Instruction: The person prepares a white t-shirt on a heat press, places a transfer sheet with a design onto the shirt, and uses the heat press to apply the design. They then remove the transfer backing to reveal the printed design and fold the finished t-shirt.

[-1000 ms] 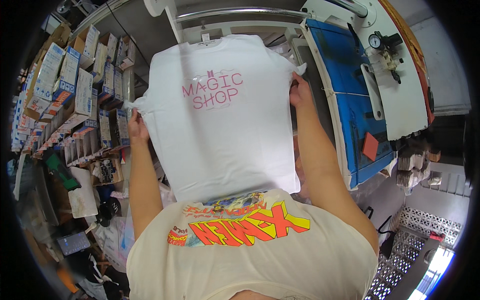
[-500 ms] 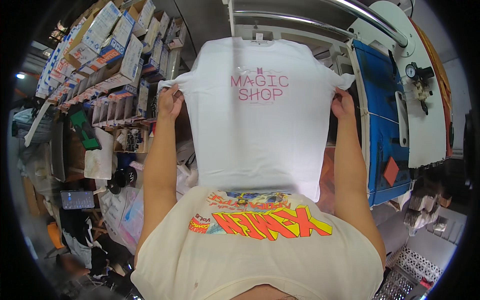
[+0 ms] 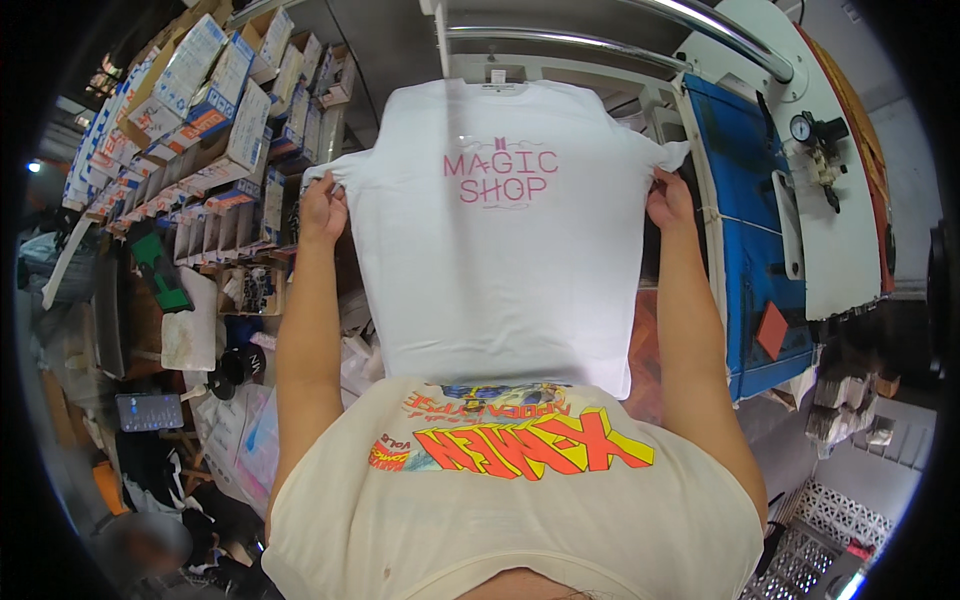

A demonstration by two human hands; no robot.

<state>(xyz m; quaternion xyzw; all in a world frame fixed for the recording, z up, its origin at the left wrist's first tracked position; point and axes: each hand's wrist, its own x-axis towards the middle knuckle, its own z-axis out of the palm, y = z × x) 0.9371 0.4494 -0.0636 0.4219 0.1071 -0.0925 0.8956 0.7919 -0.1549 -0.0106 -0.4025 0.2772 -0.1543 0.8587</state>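
White shirt [image 3: 500,270]: spread between both hands, long axis near to far, collar [image 3: 505,88] far.
Left hand [image 3: 325,207]: pinching the left sleeve [image 3: 350,165].
Right hand [image 3: 670,198]: pinching the right sleeve [image 3: 668,155].
Nearer hand: neither; both touch it.
Blue panel [image 3: 745,210]: right of the right hand.

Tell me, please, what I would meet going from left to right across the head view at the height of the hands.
Cardboard boxes, left hand, white T-shirt, right hand, blue panel, white panel.
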